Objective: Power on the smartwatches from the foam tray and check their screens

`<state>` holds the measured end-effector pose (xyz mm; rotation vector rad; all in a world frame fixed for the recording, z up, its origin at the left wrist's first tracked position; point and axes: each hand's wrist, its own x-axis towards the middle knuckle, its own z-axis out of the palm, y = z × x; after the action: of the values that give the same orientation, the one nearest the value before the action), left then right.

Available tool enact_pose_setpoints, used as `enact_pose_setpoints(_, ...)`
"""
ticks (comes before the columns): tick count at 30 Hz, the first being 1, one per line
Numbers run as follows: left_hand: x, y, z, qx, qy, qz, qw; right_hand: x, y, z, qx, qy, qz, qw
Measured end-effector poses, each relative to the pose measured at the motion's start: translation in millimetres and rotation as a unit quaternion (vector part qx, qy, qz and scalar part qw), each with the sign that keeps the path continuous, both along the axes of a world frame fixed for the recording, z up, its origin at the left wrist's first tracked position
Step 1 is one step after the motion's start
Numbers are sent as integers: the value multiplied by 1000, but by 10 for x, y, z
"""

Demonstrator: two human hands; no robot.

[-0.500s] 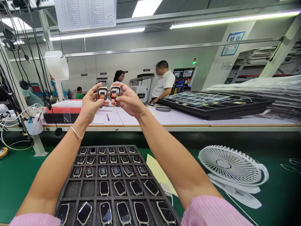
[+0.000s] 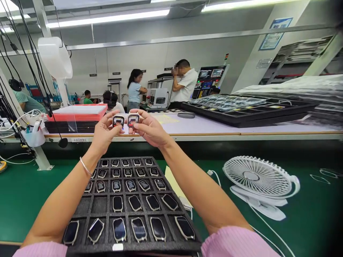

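My left hand (image 2: 103, 135) holds up a small white smartwatch body (image 2: 118, 121) with its screen lit. Beside it, my right hand (image 2: 149, 130) grips a second lit smartwatch body (image 2: 133, 120). Both are raised side by side at arm's length above a black foam tray (image 2: 99, 206). The tray lies on the green mat in front of me and holds several rows of watch bodies with dark screens; a few pockets on its left are empty.
A white desk fan (image 2: 257, 180) lies on the green mat to the right, its cable trailing. A yellow sheet (image 2: 171, 180) pokes out beside the tray. A raised shelf behind carries a black tray (image 2: 241, 114) and a red box (image 2: 77, 113). Several people work behind.
Both hands with their watch bodies have come down and slightly closer to the shelf edge. My view has tilted down, so the tray shows more fully.
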<state>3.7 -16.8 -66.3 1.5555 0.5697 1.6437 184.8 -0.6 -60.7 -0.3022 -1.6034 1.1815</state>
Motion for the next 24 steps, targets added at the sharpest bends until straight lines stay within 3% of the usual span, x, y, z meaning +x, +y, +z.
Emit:
enact_pose_setpoints(6,-31,-246,-742,-133,30,-21,990,46,-157,-865,-119,9,37,992)
enact_pose_setpoints(12,-66,-231,-1342,-235,36,-23,971,14,-145,-1588,-223,23,57,973)
enact_pose_setpoints(17,-82,-167,-1561,-275,54,-3,960,-2,-111,-1824,-279,23,58,958)
enact_pose_setpoints(24,-94,-189,-1634,-283,79,7,956,25,-130,-1902,-297,0,68,952)
